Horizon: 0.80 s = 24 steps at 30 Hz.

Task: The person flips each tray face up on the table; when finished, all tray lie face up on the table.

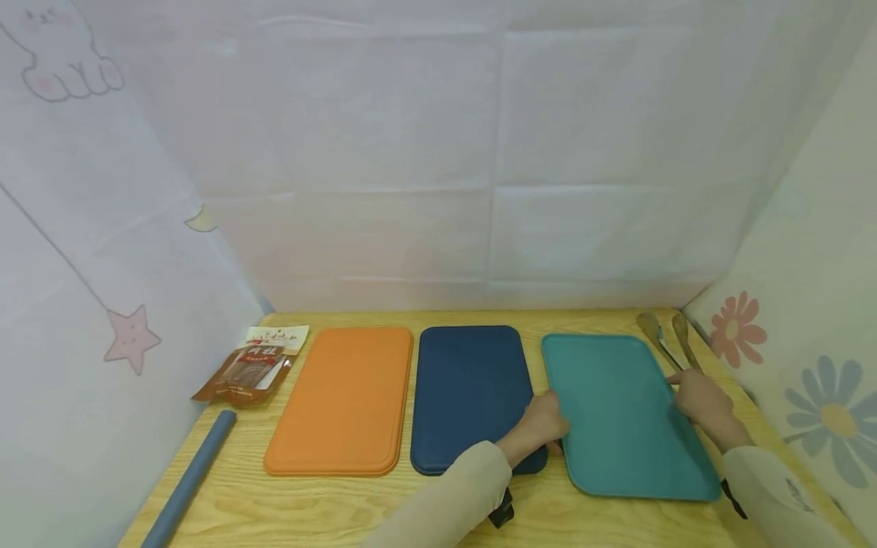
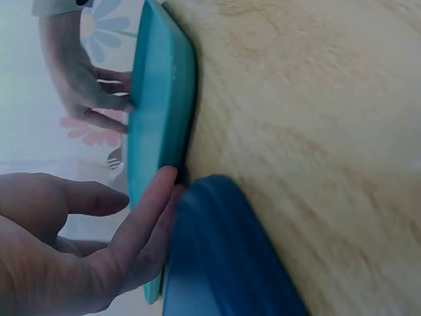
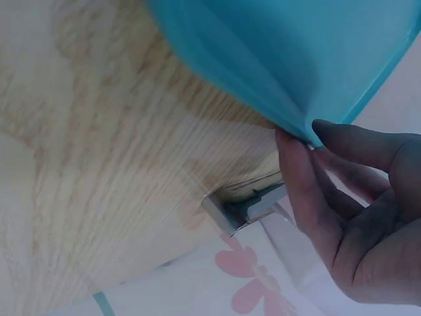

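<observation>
A person's 2 bare hands hold a teal tray at the right side of a wood-grain table. The left hand is at the tray's left edge, thumb over the rim and fingers along the outer wall, its grip closed around that edge. The right hand pinches the opposite edge, thumb above and fingertips below, its grip clamped on the rim. The tray's broad, bare inner surface faces up.

Just left of the tray lies a navy board, near the left fingers; whether they touch it cannot be told. Further left is an orange board, then a brown food packet and a long blue-gray tube along the table's left edge. Beyond the right hand, near the far right corner, lie wooden-looking utensils. Pale cloth hangs behind.
</observation>
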Each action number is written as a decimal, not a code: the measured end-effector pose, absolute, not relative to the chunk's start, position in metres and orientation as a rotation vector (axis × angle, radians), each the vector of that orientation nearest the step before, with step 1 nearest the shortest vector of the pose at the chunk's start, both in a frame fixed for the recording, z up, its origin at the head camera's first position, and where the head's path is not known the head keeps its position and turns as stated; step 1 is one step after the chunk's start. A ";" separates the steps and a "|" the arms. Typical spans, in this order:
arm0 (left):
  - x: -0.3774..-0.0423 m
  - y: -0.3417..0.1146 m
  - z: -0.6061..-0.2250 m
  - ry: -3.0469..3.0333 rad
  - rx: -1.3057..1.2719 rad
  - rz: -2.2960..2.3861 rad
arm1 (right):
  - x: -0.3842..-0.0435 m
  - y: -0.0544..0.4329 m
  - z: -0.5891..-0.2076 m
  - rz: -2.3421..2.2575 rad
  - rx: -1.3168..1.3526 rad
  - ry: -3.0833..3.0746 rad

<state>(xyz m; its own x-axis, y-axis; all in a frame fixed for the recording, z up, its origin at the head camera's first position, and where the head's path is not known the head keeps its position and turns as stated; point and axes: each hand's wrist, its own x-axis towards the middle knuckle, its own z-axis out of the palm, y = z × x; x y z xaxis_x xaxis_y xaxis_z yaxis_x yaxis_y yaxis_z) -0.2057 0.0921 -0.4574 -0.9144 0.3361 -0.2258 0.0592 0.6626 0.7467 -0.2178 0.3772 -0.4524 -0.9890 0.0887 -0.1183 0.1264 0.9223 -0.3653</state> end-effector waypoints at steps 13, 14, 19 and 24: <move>-0.219 0.013 -0.440 2.639 0.590 1.161 | -0.213 0.334 -0.447 -0.529 0.141 3.240; -0.221 0.006 -0.440 2.646 0.591 1.143 | -0.212 0.328 -0.445 -0.552 0.128 3.240; -0.225 -0.024 -0.441 2.692 0.576 1.034 | -0.211 0.302 -0.446 -0.661 0.043 3.245; -0.230 -0.050 -0.451 2.888 0.463 0.944 | -0.214 0.272 -0.443 -0.717 -0.064 3.229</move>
